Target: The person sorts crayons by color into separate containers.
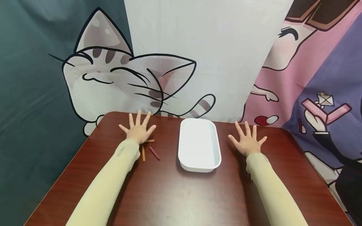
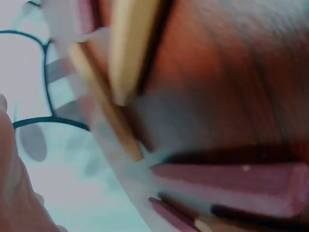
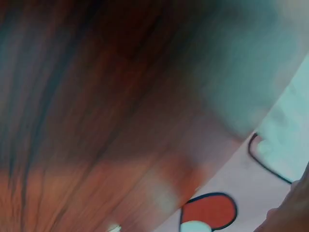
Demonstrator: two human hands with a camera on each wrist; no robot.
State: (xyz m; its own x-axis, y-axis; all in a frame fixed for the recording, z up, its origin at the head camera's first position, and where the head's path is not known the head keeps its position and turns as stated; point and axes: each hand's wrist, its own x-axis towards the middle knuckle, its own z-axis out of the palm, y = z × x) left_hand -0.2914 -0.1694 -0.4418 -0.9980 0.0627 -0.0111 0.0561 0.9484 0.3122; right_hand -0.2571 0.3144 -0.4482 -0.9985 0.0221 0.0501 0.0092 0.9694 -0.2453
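Note:
My left hand point(image 1: 137, 131) is held with its fingers spread at the far left of the table, and nothing is in it. Just beside its wrist lie a tan stick point(image 1: 143, 154), a dark red stick point(image 1: 154, 153) and another tan stick point(image 1: 149, 141), partly covered by the hand. Close up, the left wrist view has several such tapered sticks, including a thick dark red stick point(image 2: 236, 186) and a tan stick point(image 2: 130, 48); their exact kind is unclear. My right hand point(image 1: 248, 142), fingers also spread and holding nothing, is right of a white rectangular tray point(image 1: 199, 169).
The brown wooden table point(image 1: 175, 201) has its far edge just beyond both hands. Behind it hangs a cloth backdrop point(image 1: 215, 44) with cartoon cats and figures. Blurred table surface fills most of the right wrist view.

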